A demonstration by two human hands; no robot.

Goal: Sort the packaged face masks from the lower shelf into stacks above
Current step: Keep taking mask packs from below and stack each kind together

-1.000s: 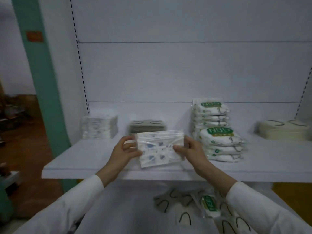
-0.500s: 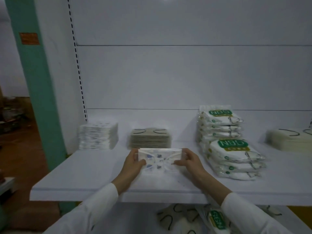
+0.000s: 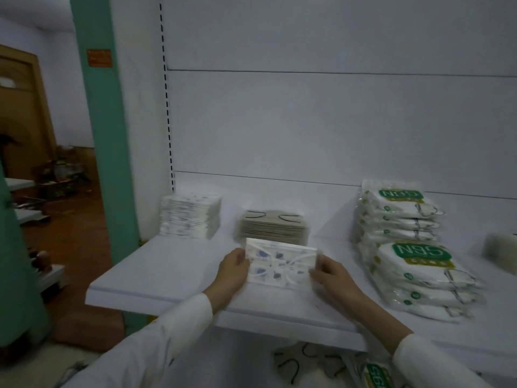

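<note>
A clear packet with a blue-patterned white mask [image 3: 281, 264] is held over the upper shelf [image 3: 173, 270], near its front. My left hand [image 3: 233, 271] grips its left edge and my right hand [image 3: 330, 271] grips its right edge. A stack of the same patterned masks [image 3: 190, 215] stands at the back left. Beside it sits a stack of beige masks with black ear loops [image 3: 272, 226]. Two piles of white N95 packets with green labels [image 3: 414, 264] rise on the right. Loose masks [image 3: 307, 362] lie on the lower shelf below.
A teal pillar [image 3: 106, 135] stands left of the shelf unit. At the far right edge lies a blurred cream stack [image 3: 500, 252]. The white back panel [image 3: 307, 121] closes the shelf behind. Brown floor and clutter show at left.
Both hands carried the patterned packet up from below shelf level and forward over the upper shelf. The view has swung left and closer.
</note>
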